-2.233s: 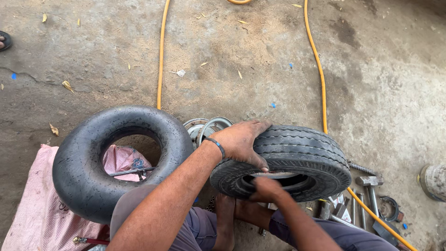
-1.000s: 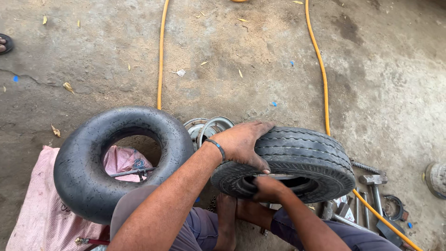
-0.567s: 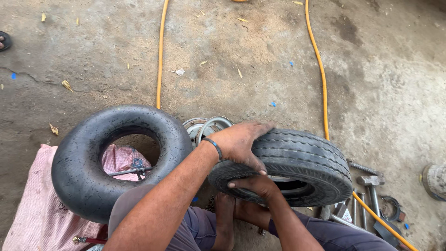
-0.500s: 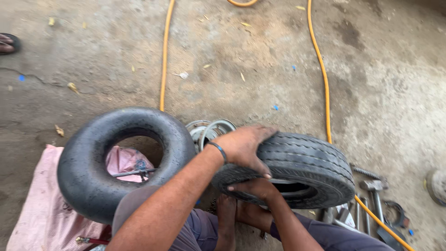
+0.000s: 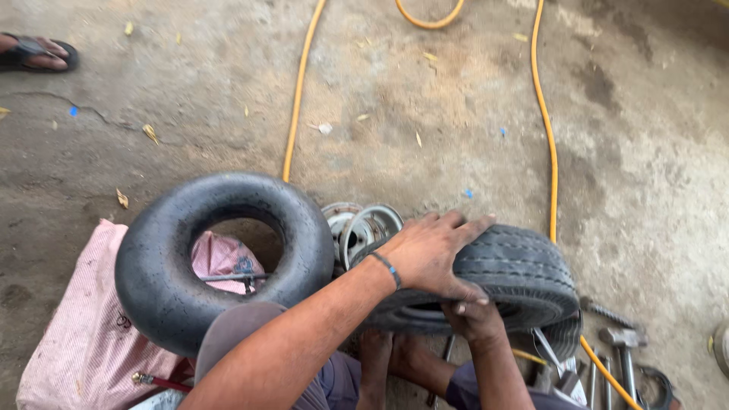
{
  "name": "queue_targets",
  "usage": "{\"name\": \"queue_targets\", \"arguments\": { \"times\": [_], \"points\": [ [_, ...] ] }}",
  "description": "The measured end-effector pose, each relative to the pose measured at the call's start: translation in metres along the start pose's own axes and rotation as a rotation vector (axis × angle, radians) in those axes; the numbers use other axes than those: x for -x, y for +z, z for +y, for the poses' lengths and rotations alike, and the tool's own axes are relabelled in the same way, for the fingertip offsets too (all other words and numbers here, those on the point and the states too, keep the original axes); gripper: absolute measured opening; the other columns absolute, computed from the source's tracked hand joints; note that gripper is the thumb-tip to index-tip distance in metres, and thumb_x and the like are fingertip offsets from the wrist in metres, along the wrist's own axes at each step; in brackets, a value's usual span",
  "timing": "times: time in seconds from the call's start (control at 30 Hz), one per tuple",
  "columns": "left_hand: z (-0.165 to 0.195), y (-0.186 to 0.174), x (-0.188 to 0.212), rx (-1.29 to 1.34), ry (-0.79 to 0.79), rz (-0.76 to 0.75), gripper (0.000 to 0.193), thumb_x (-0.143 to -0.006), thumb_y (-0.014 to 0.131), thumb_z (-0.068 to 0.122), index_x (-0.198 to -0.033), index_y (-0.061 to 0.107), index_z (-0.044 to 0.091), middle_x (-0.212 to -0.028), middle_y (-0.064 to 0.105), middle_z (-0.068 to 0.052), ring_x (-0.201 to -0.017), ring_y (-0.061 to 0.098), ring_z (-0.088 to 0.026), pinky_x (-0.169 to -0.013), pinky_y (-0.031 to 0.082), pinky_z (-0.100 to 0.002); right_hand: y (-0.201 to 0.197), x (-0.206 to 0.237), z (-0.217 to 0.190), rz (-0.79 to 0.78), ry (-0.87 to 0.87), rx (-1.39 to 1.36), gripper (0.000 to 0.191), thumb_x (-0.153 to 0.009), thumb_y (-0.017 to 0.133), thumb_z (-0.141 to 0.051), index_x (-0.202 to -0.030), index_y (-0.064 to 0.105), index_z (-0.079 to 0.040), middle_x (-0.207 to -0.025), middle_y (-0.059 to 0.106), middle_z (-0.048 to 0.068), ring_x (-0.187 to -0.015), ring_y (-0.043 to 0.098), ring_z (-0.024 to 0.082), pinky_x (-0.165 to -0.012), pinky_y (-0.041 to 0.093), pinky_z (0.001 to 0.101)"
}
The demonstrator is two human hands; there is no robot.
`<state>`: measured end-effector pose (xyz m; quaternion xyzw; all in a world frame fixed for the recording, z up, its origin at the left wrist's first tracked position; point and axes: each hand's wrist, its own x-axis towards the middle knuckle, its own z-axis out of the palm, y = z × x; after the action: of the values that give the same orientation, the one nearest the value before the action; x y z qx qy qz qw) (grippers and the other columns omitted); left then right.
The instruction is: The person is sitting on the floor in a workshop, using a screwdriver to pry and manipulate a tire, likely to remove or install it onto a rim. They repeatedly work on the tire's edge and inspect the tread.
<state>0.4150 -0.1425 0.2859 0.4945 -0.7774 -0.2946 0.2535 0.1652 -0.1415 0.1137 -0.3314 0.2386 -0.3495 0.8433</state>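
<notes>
On the concrete floor [image 5: 228, 91], the stiff, heavy-looking black ribbed rubber tyre [image 5: 501, 281] lies under the spread left hand [image 5: 429, 250] while the right hand [image 5: 474, 317] curls into its bead, likely the firmest hold.

Inner tube [image 5: 220, 258] lower left, on sack [image 5: 76, 334]; tyre [image 5: 493, 281] lower right — wheel rims [image 5: 361, 228] between them; hoses [image 5: 547, 129] across floor [image 5: 190, 99] above.
</notes>
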Motion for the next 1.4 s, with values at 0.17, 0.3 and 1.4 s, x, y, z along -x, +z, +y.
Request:
{"name": "queue_targets", "arguments": {
  "times": [0.17, 0.3, 1.4],
  "points": [
    [0.009, 0.0, -0.015, -0.007, 0.031, 0.021, 0.122, -0.059, 0.085, 0.067, -0.159, 0.036, 0.018, -0.142, 0.053, -0.022, -0.126, 0.053, -0.047, -0.108, 0.044, -0.052, 0.001, -0.011, 0.006, 0.222, 0.24, 0.723, 0.071, -0.066, 0.093, -0.023, -0.127, 0.065, 0.001, -0.12, 0.074, 0.009, -0.116, 0.065, 0.024, -0.102, 0.05, 0.0386],
    [0.011, 0.001, -0.01, 0.065, 0.034, -0.015, 0.124, -0.058, 0.086, 0.063, -0.16, 0.034, 0.015, -0.143, 0.054, -0.021, -0.13, 0.055, -0.043, -0.11, 0.045, -0.049, 0.006, -0.024, 0.015, -0.147, 0.46, 1.442, 0.076, -0.062, 0.093, -0.027, -0.128, 0.064, -0.004, -0.125, 0.072, 0.009, -0.118, 0.064, 0.024, -0.103, 0.05, 0.0375],
    [-0.027, -0.03, -0.011, 0.19, -0.053, -0.064, 0.121, -0.058, 0.089, 0.052, -0.159, 0.035, 0.013, -0.151, 0.05, -0.018, -0.138, 0.051, -0.034, -0.115, 0.042, -0.04, 0.043, -0.039, 0.026, -0.079, 0.38, 1.211, 0.071, -0.059, 0.097, -0.03, -0.119, 0.07, -0.003, -0.115, 0.077, 0.011, -0.11, 0.072, 0.025, -0.098, 0.057, 0.04]
  ]
}}
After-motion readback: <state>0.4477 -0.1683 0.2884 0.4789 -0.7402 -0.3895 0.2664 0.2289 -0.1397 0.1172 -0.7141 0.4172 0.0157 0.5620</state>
